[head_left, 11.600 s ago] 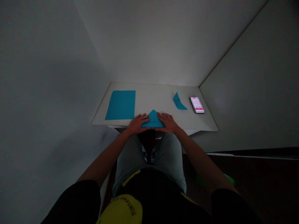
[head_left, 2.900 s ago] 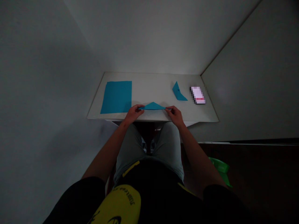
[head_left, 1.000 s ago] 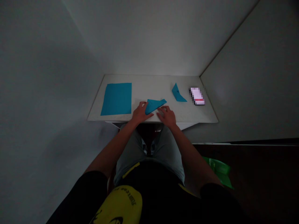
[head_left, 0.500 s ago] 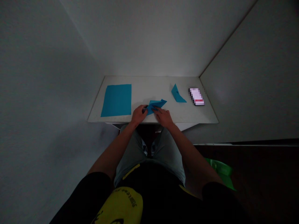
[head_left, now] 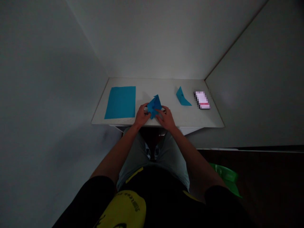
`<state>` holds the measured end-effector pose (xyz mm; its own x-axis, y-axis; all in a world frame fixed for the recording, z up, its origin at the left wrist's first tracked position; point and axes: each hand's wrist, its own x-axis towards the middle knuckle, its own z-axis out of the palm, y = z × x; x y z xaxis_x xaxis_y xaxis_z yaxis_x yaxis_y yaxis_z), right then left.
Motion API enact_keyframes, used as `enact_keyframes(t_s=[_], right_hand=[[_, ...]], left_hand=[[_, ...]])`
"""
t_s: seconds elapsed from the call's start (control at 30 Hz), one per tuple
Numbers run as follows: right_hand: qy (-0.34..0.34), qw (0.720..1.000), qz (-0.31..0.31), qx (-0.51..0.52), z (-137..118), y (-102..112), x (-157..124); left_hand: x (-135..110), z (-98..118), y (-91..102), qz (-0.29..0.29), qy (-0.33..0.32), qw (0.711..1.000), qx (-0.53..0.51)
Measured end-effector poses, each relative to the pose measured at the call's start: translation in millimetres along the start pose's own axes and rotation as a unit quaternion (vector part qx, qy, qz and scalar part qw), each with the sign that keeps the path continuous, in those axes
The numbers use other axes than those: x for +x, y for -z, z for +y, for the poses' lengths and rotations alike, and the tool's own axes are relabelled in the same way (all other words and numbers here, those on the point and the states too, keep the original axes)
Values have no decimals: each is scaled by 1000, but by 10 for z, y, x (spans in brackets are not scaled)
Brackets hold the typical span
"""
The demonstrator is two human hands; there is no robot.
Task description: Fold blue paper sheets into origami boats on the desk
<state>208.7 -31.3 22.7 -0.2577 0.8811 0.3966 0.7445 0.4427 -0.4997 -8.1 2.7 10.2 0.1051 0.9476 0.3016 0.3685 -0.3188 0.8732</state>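
A partly folded piece of blue paper is held between my two hands near the front edge of the white table. Its pointed tip faces away from me, and folds open toward its middle. My left hand grips the paper's left side, thumb in front and fingers partly hidden behind. On the right side, my right hand holds it too, with a finger reaching onto the inner folds. Farther right lies a folded blue paper boat-like shape, apart from both hands.
Blue paper sheets lie flat at the table's left. A phone, its screen blurred by pixels, rests near the right edge. Walls border the table at the back and right. A green plastic object stands on the floor at lower right.
The blue paper in my hands has turned from lying slanted to the right to pointing away from me, and its folds have spread. My right hand's fingers have shifted along it.
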Motion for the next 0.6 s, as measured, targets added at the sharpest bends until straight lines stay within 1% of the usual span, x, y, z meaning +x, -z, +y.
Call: enact_keyframes(t_s=[0.17,0.33,0.47,0.6], right_hand=[[15,999,-26,-22,124,16,10],[15,999,-39,-35,269,123,-64],[8,998,-41,-49,380,227,-161],[26,998,-53,-11,456,276,-215]], left_hand=[[26,70,17,15,9,999,48],[39,150,6,25,19,995,90],[40,184,7,19,36,995,95],[26,202,20,-8,44,992,116]])
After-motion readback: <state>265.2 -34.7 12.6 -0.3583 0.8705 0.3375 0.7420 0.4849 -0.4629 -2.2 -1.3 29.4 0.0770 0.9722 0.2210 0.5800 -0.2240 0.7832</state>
